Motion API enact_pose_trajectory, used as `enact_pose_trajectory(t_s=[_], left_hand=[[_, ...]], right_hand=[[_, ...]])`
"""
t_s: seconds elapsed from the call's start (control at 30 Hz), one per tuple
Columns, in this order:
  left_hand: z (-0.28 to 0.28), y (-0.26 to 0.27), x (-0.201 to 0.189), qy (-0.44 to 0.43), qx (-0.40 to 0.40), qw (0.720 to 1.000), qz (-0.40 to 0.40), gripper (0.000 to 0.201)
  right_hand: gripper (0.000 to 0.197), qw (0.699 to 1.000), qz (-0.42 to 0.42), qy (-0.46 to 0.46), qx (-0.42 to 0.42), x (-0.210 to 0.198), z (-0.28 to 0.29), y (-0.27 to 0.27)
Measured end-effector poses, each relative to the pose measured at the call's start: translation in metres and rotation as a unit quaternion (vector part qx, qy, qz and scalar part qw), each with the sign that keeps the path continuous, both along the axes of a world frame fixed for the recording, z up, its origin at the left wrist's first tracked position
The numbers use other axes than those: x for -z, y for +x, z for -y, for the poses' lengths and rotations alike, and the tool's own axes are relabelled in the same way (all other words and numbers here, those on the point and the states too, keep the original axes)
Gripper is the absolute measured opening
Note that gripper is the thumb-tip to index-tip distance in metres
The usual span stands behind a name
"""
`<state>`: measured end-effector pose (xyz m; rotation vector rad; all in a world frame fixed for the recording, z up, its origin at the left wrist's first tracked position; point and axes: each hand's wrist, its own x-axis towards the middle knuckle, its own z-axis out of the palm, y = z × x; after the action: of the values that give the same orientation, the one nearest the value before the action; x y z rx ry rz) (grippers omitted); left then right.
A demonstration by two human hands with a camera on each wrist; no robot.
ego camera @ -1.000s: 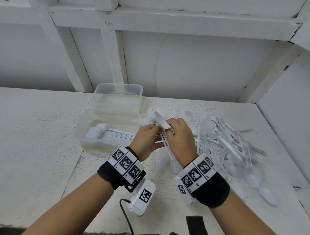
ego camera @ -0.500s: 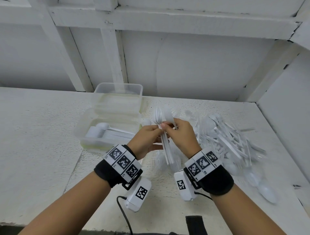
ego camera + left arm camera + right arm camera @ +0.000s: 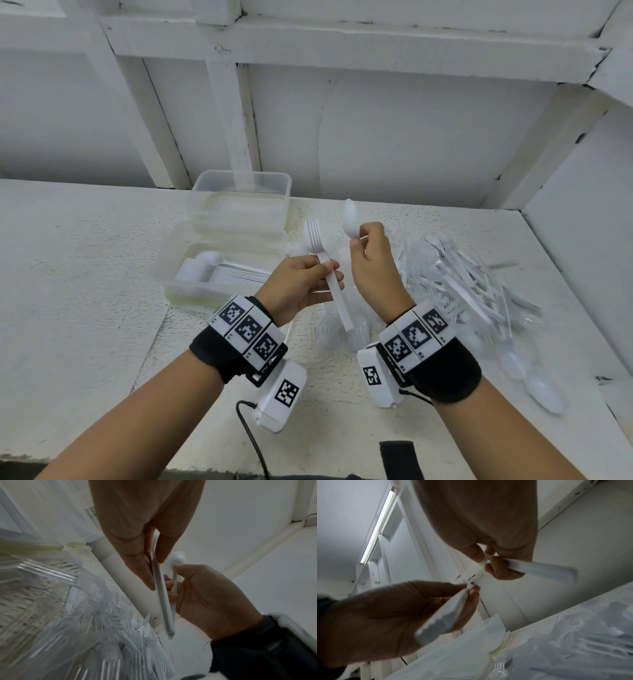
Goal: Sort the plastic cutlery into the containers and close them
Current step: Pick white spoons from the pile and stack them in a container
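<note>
The left hand (image 3: 301, 284) pinches a small stack of white plastic forks (image 3: 327, 274) by their handles, tines up, thumb and fingers curled round them. Just beside it, not touching, the right hand (image 3: 373, 270) pinches a single white spoon (image 3: 350, 219) at the neck, its smooth oval bowl standing above the fingers. Both hands are raised over the white, rough-painted table (image 3: 85, 274).

Taking the near container (image 3: 171, 274) as landmark: it is clear, thin-walled and rectangular with rounded corners, and holds a neat row of nested white spoons. It sits just left of the left hand. Directly behind it, touching, stands a second clear container (image 3: 239, 192). Well to its right, beyond both hands, lies a loose heap of cutlery (image 3: 472, 291), glossy forks and spoons crossing at all angles.
</note>
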<state>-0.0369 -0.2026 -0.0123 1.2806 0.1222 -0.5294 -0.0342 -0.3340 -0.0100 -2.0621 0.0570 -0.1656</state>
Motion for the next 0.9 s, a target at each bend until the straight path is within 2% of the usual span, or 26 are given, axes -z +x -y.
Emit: enact_pose_trajectory(t_s=[0.13,0.3,0.47,0.6,0.8,0.9], left_hand=[[0.001,-0.001,0.000,-0.011,0.001,1.000,0.008,0.015],[0.001,-0.004,-0.001,0.010,-0.007,0.999,0.029,0.018],[-0.001,-0.005,0.000,0.031,-0.010,0.999,0.039,0.016],[-0.007,-0.003,-0.003,0.007,-0.012,1.000,0.019,0.020],[-0.019,0.002,-0.004,-0.062,-0.020,0.997,-0.031,0.017],[-0.023,0.005,-0.006,-0.054,-0.044,0.997,-0.034,0.016]], right_hand=[[0.007,0.999,0.020,-0.038,0.007,0.002,-0.002,-0.001],[0.022,1.000,0.004,-0.002,-0.016,0.001,-0.010,-0.002],[0.022,1.000,0.004,0.014,-0.020,-0.001,-0.016,0.000],[0.024,0.998,0.006,0.043,-0.043,-0.005,-0.018,-0.002],[0.027,0.995,0.015,0.062,-0.080,-0.007,-0.016,-0.003],[0.026,0.995,0.042,0.026,-0.084,-0.003,-0.019,-0.003]])
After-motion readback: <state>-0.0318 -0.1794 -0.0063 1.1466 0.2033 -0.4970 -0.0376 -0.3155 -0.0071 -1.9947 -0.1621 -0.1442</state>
